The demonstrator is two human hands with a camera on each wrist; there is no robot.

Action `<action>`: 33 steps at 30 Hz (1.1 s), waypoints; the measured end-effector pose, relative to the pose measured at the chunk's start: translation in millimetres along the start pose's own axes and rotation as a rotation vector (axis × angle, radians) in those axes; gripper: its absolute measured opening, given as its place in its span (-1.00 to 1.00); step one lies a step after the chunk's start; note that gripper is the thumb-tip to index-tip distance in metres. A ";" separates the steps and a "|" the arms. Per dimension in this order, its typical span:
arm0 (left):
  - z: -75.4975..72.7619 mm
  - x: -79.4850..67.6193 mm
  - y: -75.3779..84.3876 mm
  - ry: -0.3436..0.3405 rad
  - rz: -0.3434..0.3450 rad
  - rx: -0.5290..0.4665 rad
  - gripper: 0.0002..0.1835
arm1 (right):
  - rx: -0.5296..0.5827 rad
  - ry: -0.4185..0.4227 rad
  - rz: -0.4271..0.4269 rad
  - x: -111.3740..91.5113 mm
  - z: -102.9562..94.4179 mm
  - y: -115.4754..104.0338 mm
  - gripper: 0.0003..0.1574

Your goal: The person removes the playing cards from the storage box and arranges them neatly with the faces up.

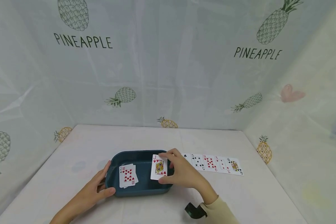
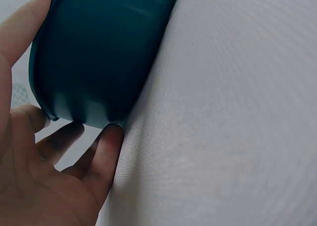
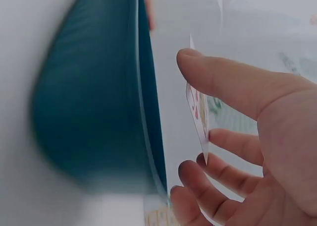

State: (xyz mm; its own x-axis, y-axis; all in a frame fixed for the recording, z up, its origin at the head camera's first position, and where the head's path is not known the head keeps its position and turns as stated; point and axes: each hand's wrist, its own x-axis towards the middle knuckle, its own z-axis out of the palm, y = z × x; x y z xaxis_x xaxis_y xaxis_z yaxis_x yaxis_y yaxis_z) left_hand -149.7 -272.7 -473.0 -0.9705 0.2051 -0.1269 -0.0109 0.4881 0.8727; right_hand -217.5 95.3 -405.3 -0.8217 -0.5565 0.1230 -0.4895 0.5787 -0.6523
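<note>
A dark teal tray (image 1: 141,192) stands on the white table. My left hand (image 1: 96,186) grips its left end, thumb at the near corner; in the left wrist view the fingertips touch the outer wall. My right hand (image 1: 183,171) pinches a jack of hearts playing card (image 1: 159,167) by its edges, face up, over the right half of the tray. The right wrist view shows this card (image 3: 197,109) edge-on between thumb and fingers, apart from the tray's rim. Inside the tray, at its left, lies a small pile of cards (image 1: 128,175) with a ten of hearts on top.
Right of the tray a row of face-up cards (image 1: 210,162) lies on the table, partly behind my right hand. A black strap-like object (image 1: 195,211) sits by the right sleeve. A pineapple-printed sheet (image 1: 168,71) hangs behind and at the sides of the table.
</note>
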 end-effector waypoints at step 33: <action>0.3 1.4 -1.9 -0.007 0.005 0.001 0.09 | -0.071 -0.066 0.078 -59.9 -19.9 100.2 0.01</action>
State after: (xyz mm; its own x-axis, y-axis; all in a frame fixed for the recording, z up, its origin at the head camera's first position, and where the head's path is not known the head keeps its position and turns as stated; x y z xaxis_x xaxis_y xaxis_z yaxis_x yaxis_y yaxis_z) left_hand -151.0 -273.0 -475.0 -0.9689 0.2134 -0.1255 -0.0057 0.4877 0.8730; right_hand -223.1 198.5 -463.2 -0.8382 -0.5449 0.0224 -0.4461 0.6614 -0.6030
